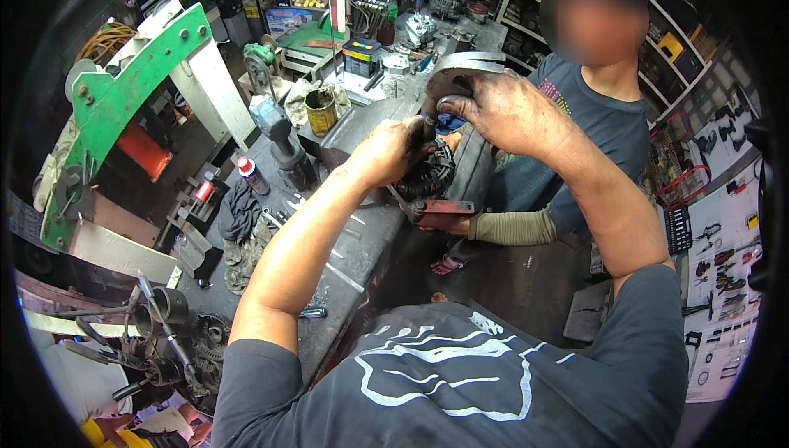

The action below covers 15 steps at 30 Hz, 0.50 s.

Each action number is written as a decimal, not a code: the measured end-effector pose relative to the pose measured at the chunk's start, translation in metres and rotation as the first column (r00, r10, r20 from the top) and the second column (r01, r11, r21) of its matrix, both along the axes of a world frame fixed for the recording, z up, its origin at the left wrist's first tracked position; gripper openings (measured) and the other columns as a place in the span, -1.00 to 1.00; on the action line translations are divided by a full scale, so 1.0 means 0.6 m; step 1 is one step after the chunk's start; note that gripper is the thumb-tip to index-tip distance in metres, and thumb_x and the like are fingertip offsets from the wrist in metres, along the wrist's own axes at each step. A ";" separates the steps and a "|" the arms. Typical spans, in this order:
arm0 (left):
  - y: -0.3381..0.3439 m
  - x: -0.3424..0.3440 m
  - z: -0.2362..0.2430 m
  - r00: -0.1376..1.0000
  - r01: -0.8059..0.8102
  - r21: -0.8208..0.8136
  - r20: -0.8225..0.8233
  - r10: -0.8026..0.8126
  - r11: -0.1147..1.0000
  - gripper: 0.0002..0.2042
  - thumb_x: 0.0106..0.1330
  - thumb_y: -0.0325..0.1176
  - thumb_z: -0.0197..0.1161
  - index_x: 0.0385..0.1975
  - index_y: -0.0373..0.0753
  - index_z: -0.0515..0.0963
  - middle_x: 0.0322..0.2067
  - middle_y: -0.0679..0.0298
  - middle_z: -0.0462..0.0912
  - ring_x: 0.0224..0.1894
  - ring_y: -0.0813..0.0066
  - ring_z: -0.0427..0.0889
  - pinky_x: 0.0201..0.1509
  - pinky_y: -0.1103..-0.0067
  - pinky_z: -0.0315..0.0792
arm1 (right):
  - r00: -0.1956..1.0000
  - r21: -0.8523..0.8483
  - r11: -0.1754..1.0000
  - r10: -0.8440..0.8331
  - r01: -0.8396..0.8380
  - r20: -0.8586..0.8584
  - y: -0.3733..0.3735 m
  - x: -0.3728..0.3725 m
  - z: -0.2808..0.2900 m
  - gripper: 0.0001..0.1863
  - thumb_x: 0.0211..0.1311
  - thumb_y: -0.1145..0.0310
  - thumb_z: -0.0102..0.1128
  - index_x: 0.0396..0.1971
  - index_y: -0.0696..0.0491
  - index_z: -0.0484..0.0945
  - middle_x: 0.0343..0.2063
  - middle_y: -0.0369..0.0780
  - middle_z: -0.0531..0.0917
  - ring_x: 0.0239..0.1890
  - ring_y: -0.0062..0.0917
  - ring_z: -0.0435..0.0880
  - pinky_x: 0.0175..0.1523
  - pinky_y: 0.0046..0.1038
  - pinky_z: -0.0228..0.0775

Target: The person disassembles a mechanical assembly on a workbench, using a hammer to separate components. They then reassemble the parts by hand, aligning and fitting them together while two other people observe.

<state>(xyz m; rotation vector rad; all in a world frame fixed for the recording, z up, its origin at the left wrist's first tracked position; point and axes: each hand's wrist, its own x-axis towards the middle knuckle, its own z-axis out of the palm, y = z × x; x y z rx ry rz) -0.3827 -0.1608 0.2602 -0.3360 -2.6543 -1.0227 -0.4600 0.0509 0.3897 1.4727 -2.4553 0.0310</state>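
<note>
My right hand [505, 111] is closed on a grey curved metal piece [460, 63], its fingers curled under it. Just lower and to the left, my left hand [394, 148] is closed beside a short metal shaft; what its fingers grip is hidden. Under both hands is a dark, greasy assembly [425, 178] with a red metal bracket [448, 207] at its lower end, at the workbench's edge. A co-worker's hand [460, 225] is at the bracket, the forearm in an olive sleeve.
The co-worker [600, 136] stands at right. The workbench [345, 284] carries an impact wrench [275, 123], spray can [251, 175], oily tin [320, 111], rags [242, 230] and wrenches. A green metal frame [131, 70] stands at left, a tool board [723, 284] at far right.
</note>
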 end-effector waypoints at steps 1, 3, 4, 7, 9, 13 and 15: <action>0.000 -0.001 -0.001 0.999 0.009 -0.031 -0.043 -0.010 0.999 -0.67 0.45 -0.20 0.41 0.04 -0.28 0.63 -0.18 -0.15 0.77 -0.02 -0.28 0.72 0.01 0.06 0.57 | 1.000 -0.017 1.000 0.021 -0.021 0.011 0.003 -0.003 0.005 -0.40 0.55 -0.13 0.18 -0.09 0.22 0.74 -0.20 0.15 0.78 -0.10 0.04 0.82 0.05 -0.02 0.68; 0.000 -0.003 -0.006 1.000 -0.011 -0.037 -0.017 0.010 0.999 -0.68 0.46 -0.20 0.40 0.05 -0.27 0.63 -0.17 -0.14 0.77 -0.02 -0.27 0.73 0.01 0.06 0.57 | 1.000 0.028 1.000 0.004 -0.003 -0.022 0.003 0.002 0.038 -0.38 0.55 -0.13 0.17 -0.11 0.25 0.74 -0.19 0.15 0.78 -0.11 0.04 0.82 0.05 0.00 0.68; -0.001 -0.005 -0.010 1.000 -0.013 -0.027 -0.014 0.013 1.000 -0.68 0.46 -0.20 0.40 0.05 -0.27 0.63 -0.17 -0.14 0.77 -0.02 -0.27 0.73 0.02 0.06 0.57 | 0.997 0.080 0.997 0.023 -0.017 -0.070 0.003 0.008 0.063 -0.37 0.56 -0.13 0.17 -0.13 0.26 0.74 -0.19 0.13 0.79 -0.12 0.04 0.82 0.05 0.01 0.67; -0.004 -0.011 -0.021 0.998 0.004 -0.003 -0.061 -0.004 1.000 -0.69 0.46 -0.19 0.40 0.03 -0.26 0.62 -0.16 -0.14 0.77 -0.02 -0.27 0.73 0.01 0.05 0.57 | 0.982 -0.321 0.945 -0.005 -0.056 -0.187 -0.004 0.027 0.113 -0.42 0.62 -0.15 0.10 -0.11 0.13 0.76 -0.24 0.07 0.80 -0.12 0.02 0.82 0.01 -0.03 0.67; -0.004 -0.012 -0.024 1.000 0.000 0.006 -0.017 0.000 1.000 -0.69 0.45 -0.21 0.41 0.04 -0.25 0.61 -0.16 -0.15 0.77 0.00 -0.29 0.71 0.05 0.05 0.57 | 1.000 -0.592 0.806 -0.028 0.028 0.008 -0.009 0.033 0.105 -0.46 0.63 -0.15 0.09 -0.01 0.05 0.75 -0.18 0.00 0.82 -0.09 0.00 0.82 0.00 -0.06 0.67; -0.001 -0.010 -0.017 0.998 -0.045 -0.097 -0.051 0.041 0.994 -0.70 0.46 -0.21 0.40 0.02 -0.25 0.61 -0.17 -0.15 0.77 0.02 -0.28 0.71 0.09 0.04 0.57 | 0.993 -0.125 0.985 0.116 -0.117 -0.009 -0.014 0.017 0.025 -0.46 0.55 -0.08 0.22 -0.01 0.18 0.73 -0.18 0.10 0.80 -0.04 0.03 0.81 0.10 -0.01 0.66; 0.000 -0.006 -0.015 0.999 -0.032 -0.099 -0.033 0.029 0.995 -0.69 0.47 -0.21 0.39 0.03 -0.26 0.60 -0.16 -0.16 0.77 0.02 -0.28 0.71 0.08 0.04 0.57 | 1.000 -0.056 0.998 -0.019 0.019 -0.001 -0.012 0.012 0.005 -0.46 0.54 -0.06 0.24 -0.02 0.21 0.72 -0.17 0.13 0.79 -0.03 0.04 0.80 0.11 0.00 0.67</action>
